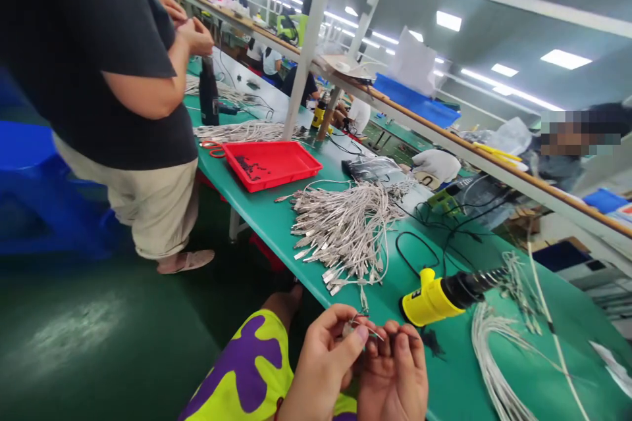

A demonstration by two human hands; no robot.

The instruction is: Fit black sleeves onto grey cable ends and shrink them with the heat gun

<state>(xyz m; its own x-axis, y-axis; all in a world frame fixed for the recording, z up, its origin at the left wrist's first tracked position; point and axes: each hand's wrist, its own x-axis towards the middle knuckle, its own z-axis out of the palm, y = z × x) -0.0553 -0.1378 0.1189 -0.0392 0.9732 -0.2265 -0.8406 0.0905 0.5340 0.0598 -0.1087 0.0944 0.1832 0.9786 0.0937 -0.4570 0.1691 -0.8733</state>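
Between your hands: a thin wire ending in a small silvery metal terminal (359,327), partly hidden by your fingers, its exact shape lost in glare and small size. Your left hand (320,368), half closed, pinches it between thumb and fingertips. Your right hand (392,375), fingers curled inward, lies just beside it; whether this hand also grips the piece is hidden, so you cannot tell. Both hands are cut off by the lower frame edge, above a garment (247,368) printed purple on yellow-green.

Beyond your hands, on the green bench top (454,368), a yellow-and-black heat gun (429,299) lies on its side. To its left, a loose heap of grey-white braided cables (340,230) ends in flat metal connectors; the tangled strands cannot be told apart. At lower right, a coil of white wire (494,362) runs out of frame.

Farther along stand a red plastic tray (296,161) holding small dark parts and, beside it, orange-handled scissors (212,149). At left, a co-worker (113,59) in a dark T-shirt and beige shorts stands at the bench, head cut off by the frame. Across the bench, a white-gloved hand (437,166) shows beneath a wooden-edged shelf (494,168).
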